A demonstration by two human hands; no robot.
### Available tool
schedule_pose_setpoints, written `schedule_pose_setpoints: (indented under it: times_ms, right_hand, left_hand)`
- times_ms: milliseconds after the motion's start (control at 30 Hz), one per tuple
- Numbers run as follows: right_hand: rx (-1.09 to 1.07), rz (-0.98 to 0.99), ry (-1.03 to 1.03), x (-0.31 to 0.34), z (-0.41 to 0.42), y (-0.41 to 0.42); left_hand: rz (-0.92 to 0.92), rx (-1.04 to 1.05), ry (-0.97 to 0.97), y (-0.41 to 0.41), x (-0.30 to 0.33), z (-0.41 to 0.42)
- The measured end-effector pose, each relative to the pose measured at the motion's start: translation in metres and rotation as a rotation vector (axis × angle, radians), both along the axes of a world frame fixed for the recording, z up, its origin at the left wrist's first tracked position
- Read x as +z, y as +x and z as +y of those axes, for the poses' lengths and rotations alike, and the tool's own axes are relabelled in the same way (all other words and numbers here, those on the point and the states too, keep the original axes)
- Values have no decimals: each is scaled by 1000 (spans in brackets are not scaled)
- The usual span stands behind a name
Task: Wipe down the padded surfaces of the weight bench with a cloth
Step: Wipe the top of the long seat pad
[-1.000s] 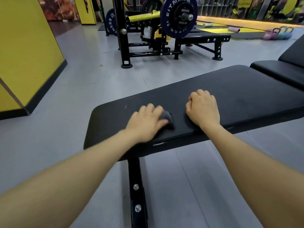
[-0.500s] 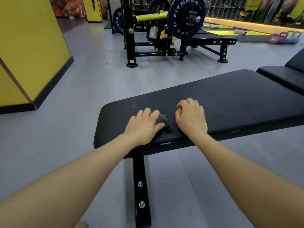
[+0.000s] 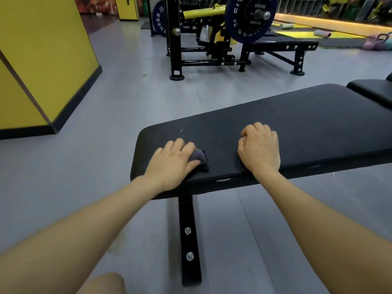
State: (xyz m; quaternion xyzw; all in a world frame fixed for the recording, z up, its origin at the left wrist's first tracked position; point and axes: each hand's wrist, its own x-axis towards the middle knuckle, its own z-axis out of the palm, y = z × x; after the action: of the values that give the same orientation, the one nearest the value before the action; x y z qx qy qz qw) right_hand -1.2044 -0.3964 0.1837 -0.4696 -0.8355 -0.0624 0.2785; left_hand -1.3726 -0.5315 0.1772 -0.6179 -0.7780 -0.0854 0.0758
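Note:
A long black padded bench pad (image 3: 297, 124) lies across the view, its rounded end at the left. My left hand (image 3: 171, 164) presses down on a small bunched dark grey cloth (image 3: 199, 159) near that end, by the front edge; only the cloth's right part shows past my fingers. My right hand (image 3: 259, 150) rests on the pad to the right of the cloth, fingers curled under, nothing seen in it. A second black pad (image 3: 373, 90) joins on at the far right.
The bench's black steel leg (image 3: 189, 240) with two bolts runs down below the pad. Behind stand a black rack (image 3: 176, 49) with a blue weight plate (image 3: 250, 18) and another bench. A yellow wall block (image 3: 42, 60) is at left. Kettlebells (image 3: 375, 42) sit far right on grey floor.
My left hand with the cloth has slid left toward the pad's end, so the gap between my hands has widened. The view has shifted left and down.

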Motion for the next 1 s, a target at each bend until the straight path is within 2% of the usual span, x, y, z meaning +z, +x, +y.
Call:
schedule_pose_setpoints:
  times_ms: [67, 167, 267, 367, 467, 567, 667, 900, 1000]
  right_hand:
    - [-6, -3, 10, -1, 0, -1]
    - [-24, -24, 15, 0, -1, -4]
    - [-33, -42, 19, -1, 0, -4]
    - [-39, -43, 17, -2, 0, -2]
    - [-22, -46, 11, 0, -1, -3]
    - [-21, -46, 3, 1, -2, -4]
    - [-42, -53, 14, 0, -2, -5]
    - [-66, -82, 33, -1, -2, -5]
    - [-61, -91, 41, -2, -1, -6]
  left_hand:
    - [-48, 191, -25, -20, -2, -4]
    - [-6, 286, 5, -4, -6, 3]
    - [9, 216, 56, 30, -3, 7]
    - [48, 40, 114, 51, -5, 1]
    - [13, -51, 59, 22, -3, -1]
    - [-117, 184, -43, -21, 0, 3]
    - [-61, 307, -44, -13, -2, 7]
    - [15, -18, 76, 47, -1, 3]
    - [-92, 34, 10, 17, 3, 30]
